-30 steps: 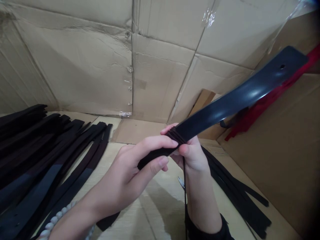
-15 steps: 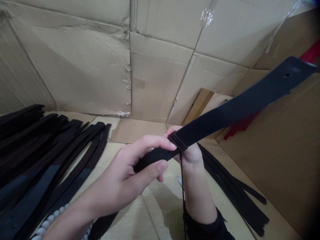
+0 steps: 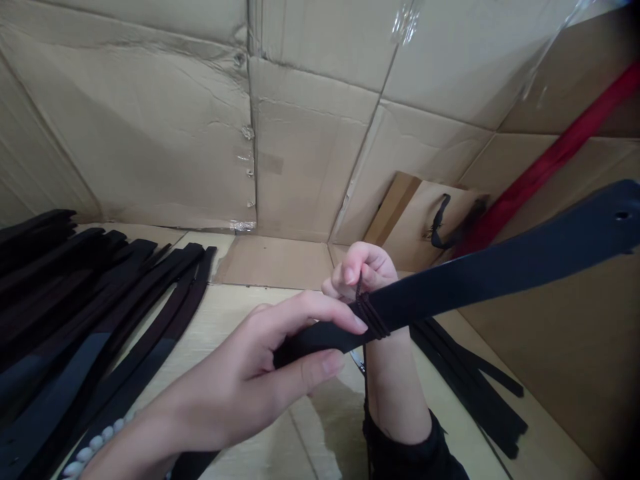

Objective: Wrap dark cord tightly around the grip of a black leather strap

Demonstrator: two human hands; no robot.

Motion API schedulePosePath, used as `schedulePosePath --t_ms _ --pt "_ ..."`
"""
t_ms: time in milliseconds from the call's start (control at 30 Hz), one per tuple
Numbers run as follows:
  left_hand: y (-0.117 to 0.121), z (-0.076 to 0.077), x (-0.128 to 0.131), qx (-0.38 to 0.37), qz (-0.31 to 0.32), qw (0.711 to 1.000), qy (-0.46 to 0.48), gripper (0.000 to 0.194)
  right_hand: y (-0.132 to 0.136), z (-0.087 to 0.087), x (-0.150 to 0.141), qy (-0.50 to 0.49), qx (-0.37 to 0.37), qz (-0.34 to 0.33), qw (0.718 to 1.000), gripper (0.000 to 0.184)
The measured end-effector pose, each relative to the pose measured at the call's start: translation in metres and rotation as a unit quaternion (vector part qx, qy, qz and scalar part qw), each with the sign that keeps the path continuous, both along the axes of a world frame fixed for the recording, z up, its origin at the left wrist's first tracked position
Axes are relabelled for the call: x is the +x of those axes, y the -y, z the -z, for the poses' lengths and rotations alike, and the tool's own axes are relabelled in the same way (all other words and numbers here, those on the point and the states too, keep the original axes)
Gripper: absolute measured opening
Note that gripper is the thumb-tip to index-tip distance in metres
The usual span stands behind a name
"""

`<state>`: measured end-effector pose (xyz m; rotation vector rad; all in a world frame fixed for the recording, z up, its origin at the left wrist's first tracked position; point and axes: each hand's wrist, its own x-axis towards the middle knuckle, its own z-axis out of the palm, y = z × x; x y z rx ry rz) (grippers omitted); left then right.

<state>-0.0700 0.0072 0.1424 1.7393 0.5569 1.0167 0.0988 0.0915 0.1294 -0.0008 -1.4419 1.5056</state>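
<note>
A long dark strap (image 3: 460, 280), which looks like leather and has a small hole near its far end, slants up to the right. My left hand (image 3: 270, 353) is closed around its narrower part, with the thumb below and the index finger against the windings. Several turns of thin dark cord (image 3: 373, 319) are wound around the strap just past that fingertip. Behind the strap, my right hand (image 3: 367, 265) pinches a length of the cord and pulls it up above the strap's upper edge. More cord hangs down along the right forearm.
Many dark straps (image 3: 95, 280) lie heaped on the left of the table, and a few more straps (image 3: 470, 380) lie at the right. Cardboard walls (image 3: 315, 160) stand behind. A red ribbon (image 3: 550, 167) and a paper bag (image 3: 415, 207) are at the back right. A small metal tip (image 3: 358, 361) shows below the hands.
My right hand has risen from behind the strap and now shows above it, pinching the cord. The strap's far end has swung down to the right. My left hand keeps its grip.
</note>
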Motion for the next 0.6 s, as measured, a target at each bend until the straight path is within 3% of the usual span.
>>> schedulePosePath --t_ms 200,600 --pt "0.0 0.001 0.001 -0.005 0.01 1.0 -0.008 0.028 0.004 -0.003 0.001 -0.033 0.032 -0.013 0.999 0.014" --pt "0.001 -0.004 0.0 -0.023 0.013 1.0 -0.007 0.03 0.006 -0.011 -0.008 0.051 -0.03 -0.041 0.997 0.013"
